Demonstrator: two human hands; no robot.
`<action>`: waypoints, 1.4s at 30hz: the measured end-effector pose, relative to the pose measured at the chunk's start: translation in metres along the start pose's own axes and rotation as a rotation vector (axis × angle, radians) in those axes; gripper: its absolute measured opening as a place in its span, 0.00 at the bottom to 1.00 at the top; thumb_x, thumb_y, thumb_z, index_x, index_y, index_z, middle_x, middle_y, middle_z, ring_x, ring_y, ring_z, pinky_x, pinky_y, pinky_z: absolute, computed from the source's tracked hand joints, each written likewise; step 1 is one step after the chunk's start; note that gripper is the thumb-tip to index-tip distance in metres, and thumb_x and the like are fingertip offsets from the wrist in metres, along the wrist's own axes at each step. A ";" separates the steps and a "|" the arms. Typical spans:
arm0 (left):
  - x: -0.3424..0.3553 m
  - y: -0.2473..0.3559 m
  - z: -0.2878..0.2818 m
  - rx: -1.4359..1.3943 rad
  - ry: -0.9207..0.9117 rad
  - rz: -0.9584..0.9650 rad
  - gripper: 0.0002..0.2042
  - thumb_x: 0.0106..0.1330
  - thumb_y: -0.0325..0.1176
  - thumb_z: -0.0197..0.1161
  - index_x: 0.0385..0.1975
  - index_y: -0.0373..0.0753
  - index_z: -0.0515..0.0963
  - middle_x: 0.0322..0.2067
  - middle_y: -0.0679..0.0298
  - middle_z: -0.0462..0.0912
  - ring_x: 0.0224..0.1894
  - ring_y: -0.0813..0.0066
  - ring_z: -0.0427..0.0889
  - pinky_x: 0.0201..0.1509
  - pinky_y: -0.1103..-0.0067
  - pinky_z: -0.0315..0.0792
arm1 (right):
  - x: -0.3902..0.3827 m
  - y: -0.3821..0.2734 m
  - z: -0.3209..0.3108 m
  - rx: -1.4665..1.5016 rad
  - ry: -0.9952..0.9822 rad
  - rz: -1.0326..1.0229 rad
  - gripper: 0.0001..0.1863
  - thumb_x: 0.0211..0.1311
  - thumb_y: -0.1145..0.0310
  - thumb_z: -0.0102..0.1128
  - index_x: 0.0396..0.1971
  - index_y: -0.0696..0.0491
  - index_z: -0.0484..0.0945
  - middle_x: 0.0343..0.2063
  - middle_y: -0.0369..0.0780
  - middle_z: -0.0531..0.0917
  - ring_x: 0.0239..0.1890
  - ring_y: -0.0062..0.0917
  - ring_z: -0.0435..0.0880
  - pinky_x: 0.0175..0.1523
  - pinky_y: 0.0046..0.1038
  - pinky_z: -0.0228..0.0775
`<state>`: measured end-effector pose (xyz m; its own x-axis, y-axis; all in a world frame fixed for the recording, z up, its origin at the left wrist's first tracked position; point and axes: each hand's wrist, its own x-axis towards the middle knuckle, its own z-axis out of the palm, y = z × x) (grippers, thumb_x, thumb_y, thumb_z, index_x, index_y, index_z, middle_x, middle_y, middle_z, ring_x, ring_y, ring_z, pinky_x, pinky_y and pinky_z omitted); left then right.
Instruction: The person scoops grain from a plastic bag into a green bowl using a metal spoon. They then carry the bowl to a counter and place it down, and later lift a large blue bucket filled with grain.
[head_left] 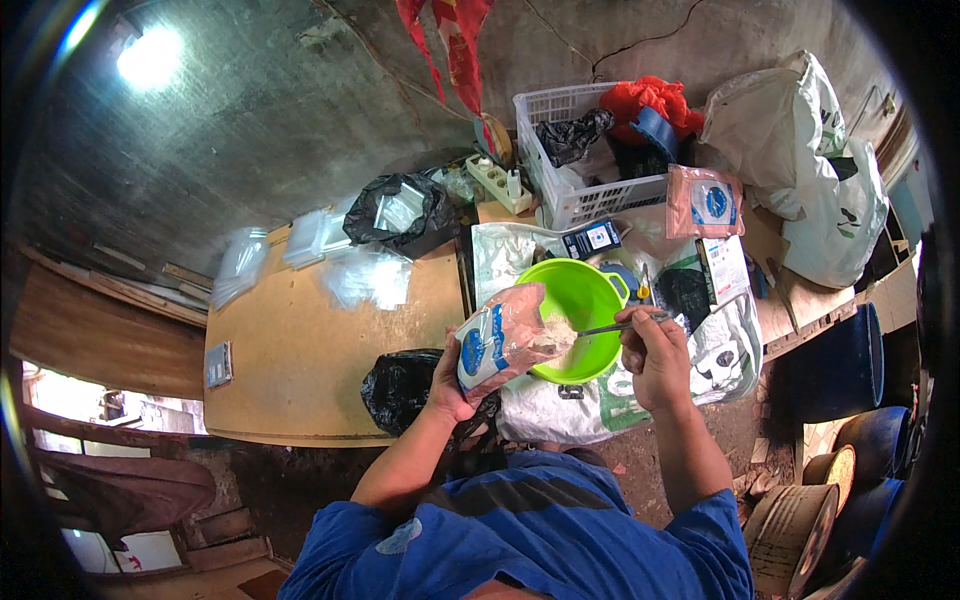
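My left hand (450, 385) grips a clear plastic pouch (505, 335) with a blue round label, holding it tilted with its open mouth toward a lime-green bowl (585, 300). My right hand (652, 350) holds a thin metal spoon (610, 326) by the handle, its tip at the pouch's mouth over the bowl. The pouch holds a pale brownish powder. The bowl rests on a white printed sack (560, 410) spread across the wooden table (300, 360).
A black plastic bag (400, 385) lies by my left wrist. Clear empty pouches (365, 275) and another black bag (400, 210) sit farther back. A white basket (585, 195), a filled pouch (705, 200), large white sacks (810, 170) and blue barrels (840, 365) stand to the right.
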<state>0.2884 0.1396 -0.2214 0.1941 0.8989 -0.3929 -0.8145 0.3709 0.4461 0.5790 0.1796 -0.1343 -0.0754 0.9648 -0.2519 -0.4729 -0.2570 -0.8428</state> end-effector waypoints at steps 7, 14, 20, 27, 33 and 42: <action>0.000 0.000 0.014 -0.052 0.165 0.015 0.33 0.68 0.62 0.55 0.60 0.39 0.71 0.46 0.51 0.84 0.34 0.53 0.88 0.28 0.68 0.84 | 0.006 -0.006 -0.021 0.050 0.077 -0.076 0.11 0.72 0.66 0.54 0.38 0.58 0.80 0.20 0.31 0.73 0.15 0.10 0.60 0.20 0.17 0.49; -0.003 0.006 0.011 -0.053 0.149 -0.014 0.33 0.68 0.65 0.53 0.57 0.40 0.74 0.41 0.52 0.86 0.31 0.53 0.87 0.30 0.67 0.84 | 0.025 0.040 -0.040 -0.509 0.265 -0.222 0.13 0.75 0.65 0.53 0.42 0.59 0.82 0.26 0.35 0.81 0.24 0.14 0.74 0.29 0.20 0.64; -0.009 0.008 -0.002 -0.067 0.058 -0.036 0.34 0.67 0.63 0.56 0.63 0.42 0.69 0.50 0.52 0.82 0.41 0.51 0.87 0.31 0.67 0.86 | 0.012 0.040 -0.028 -0.918 0.099 -0.620 0.08 0.72 0.72 0.57 0.45 0.58 0.81 0.33 0.42 0.85 0.33 0.22 0.83 0.39 0.25 0.73; -0.011 0.007 -0.021 -0.182 -0.129 -0.069 0.32 0.68 0.60 0.58 0.63 0.44 0.68 0.53 0.52 0.81 0.42 0.50 0.87 0.34 0.62 0.86 | -0.047 -0.033 -0.001 -0.511 -0.111 -0.759 0.11 0.71 0.75 0.50 0.45 0.62 0.80 0.27 0.40 0.83 0.25 0.20 0.75 0.33 0.20 0.65; -0.014 0.003 -0.010 -0.209 -0.110 -0.083 0.37 0.67 0.64 0.54 0.65 0.40 0.66 0.53 0.50 0.79 0.45 0.51 0.85 0.36 0.63 0.85 | -0.058 -0.047 0.026 -0.772 -0.466 -1.062 0.14 0.53 0.81 0.61 0.41 0.59 0.82 0.27 0.41 0.84 0.24 0.28 0.82 0.30 0.29 0.73; -0.025 -0.003 0.013 0.132 -0.166 0.035 0.42 0.68 0.67 0.49 0.72 0.39 0.58 0.67 0.51 0.68 0.64 0.52 0.73 0.68 0.58 0.67 | -0.057 -0.034 0.057 -1.049 -0.772 -1.116 0.25 0.46 0.72 0.70 0.49 0.56 0.80 0.27 0.35 0.77 0.25 0.28 0.79 0.29 0.32 0.72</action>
<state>0.2927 0.1189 -0.2022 0.2633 0.9337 -0.2427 -0.7455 0.3565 0.5631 0.5495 0.1368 -0.0644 -0.6563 0.4087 0.6342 0.1237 0.8875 -0.4439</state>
